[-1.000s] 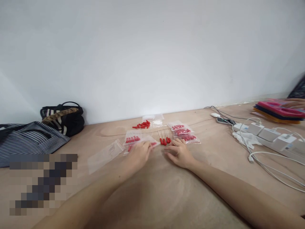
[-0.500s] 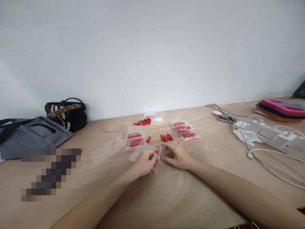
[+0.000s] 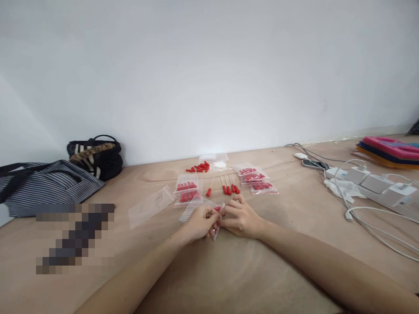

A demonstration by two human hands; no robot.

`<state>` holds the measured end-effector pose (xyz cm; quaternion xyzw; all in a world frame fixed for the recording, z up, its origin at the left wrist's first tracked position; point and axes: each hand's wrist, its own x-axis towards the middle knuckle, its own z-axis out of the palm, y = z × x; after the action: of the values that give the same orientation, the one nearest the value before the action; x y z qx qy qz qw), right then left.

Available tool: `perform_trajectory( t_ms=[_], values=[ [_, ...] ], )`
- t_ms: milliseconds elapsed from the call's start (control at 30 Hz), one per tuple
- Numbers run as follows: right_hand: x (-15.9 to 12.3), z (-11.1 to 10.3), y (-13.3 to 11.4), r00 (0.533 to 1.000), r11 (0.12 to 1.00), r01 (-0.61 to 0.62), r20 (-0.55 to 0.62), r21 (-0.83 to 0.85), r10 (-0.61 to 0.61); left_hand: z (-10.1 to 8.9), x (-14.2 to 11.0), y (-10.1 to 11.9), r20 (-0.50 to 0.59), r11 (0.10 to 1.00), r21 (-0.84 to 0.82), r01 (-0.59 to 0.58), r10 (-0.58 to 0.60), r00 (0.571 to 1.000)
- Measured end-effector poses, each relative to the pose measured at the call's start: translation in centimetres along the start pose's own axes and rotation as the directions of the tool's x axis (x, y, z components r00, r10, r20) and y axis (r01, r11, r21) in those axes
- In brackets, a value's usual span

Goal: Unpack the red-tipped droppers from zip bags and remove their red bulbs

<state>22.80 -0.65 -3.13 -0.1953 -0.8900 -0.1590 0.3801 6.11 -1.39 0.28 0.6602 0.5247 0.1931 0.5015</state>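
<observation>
My left hand (image 3: pixel 199 224) is closed around a clear zip-lock bag (image 3: pixel 195 207) holding droppers with red rubber bulbs. At the bag's right edge, the fingertips of my right hand (image 3: pixel 245 220) pinch it; they partly hide the opening. Just beyond my hands lie loose droppers (image 3: pixel 229 190) with thin clear tubes and red bulbs, and one more dropper (image 3: pixel 208 192) apart from them. Filled bags lie in two overlapping groups, a left stack (image 3: pixel 186 192) and a right stack (image 3: pixel 258 179). Flat on the table left of my hands is a clear bag (image 3: pixel 151 206).
Loose red bulbs (image 3: pixel 200 167) and clear tubes (image 3: pixel 220 165) lie near the wall. Striped bag (image 3: pixel 55 183) and black bag (image 3: pixel 104 159) sit left. A power strip (image 3: pixel 376 181) with white cables and a stack of coloured trays (image 3: pixel 391 150) stand right.
My right hand has moved left to the bag and its fingers have closed on the bag's edge. My left hand keeps its hold. The view has shifted slightly.
</observation>
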Motion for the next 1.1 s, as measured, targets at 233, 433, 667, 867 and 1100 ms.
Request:
perform_trajectory(
  t_ms=[233, 433, 667, 867, 1100],
  values=[
    [0.04, -0.55, 0.07, 1.000, 1.000, -0.029, 0.009, 0.013, 0.028, -0.17, 0.13, -0.05, -0.028, 0.999, 0.023, 0.033, -0.033, 0.999],
    [0.23, -0.55, 0.11, 0.999, 0.999, -0.026, -0.035, -0.034, 0.025, -0.26, 0.05, 0.04, 0.000, 1.000, -0.019, 0.025, -0.025, 1.000],
    [0.26, 0.00, 0.21, 0.999, 0.998, 0.034, 0.037, -0.051, -0.032, -0.26, -0.01, 0.15, 0.017, 1.000, -0.019, 0.022, -0.021, 1.000],
    [0.28, -0.11, 0.10, 0.994, 1.000, -0.008, 0.106, -0.020, 0.010, -0.26, 0.10, -0.21, 0.024, 0.999, 0.040, 0.001, -0.002, 1.000],
    [0.00, 0.01, 0.39, 0.995, 0.999, 0.032, 0.095, -0.008, -0.031, -0.78, 0.07, -0.15, -0.040, 0.980, 0.190, -0.060, 0.068, 0.997]
  ],
)
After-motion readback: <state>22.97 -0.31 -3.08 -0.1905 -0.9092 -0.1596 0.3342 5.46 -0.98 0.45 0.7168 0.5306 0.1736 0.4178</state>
